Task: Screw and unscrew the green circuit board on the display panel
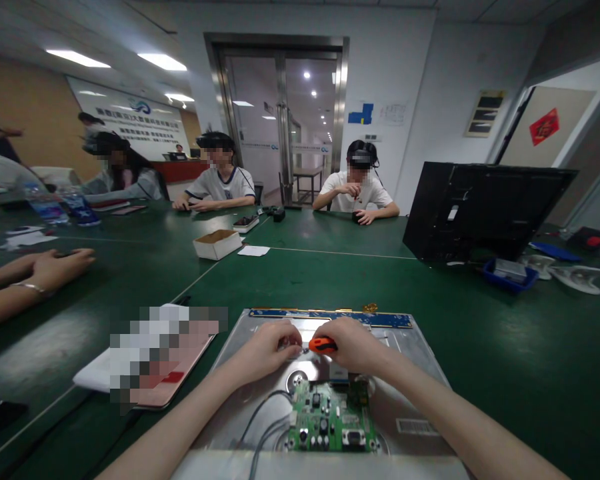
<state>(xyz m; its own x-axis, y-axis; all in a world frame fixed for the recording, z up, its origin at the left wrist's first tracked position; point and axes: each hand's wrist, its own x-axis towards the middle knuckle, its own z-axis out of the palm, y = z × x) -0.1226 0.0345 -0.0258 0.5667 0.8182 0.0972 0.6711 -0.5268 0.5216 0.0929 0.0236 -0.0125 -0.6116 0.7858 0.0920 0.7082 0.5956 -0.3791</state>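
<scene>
My right hand (351,343) grips an orange-and-black handle (323,345), which looks like a screwdriver's, lying nearly level over the metal panel. Close beside its left end, my left hand (275,343) has its fingers curled in with thumb and fingertips together. A tiny dark piece shows near those fingertips, too small to name. Both hands are above the silver back of a flat display panel (415,383). A green circuit board (333,417) sits on the panel nearer to me, with dark cables (263,407) at its left. Along the panel's far edge runs a blue board strip (330,316).
To the left lie a pink-backed device (190,360) and white papers. A white box (217,245) stands farther off. At the right are a black monitor (485,210) and a blue tray (510,277). Several other people sit around the green table (510,373); a co-worker's hands (63,270) are at left.
</scene>
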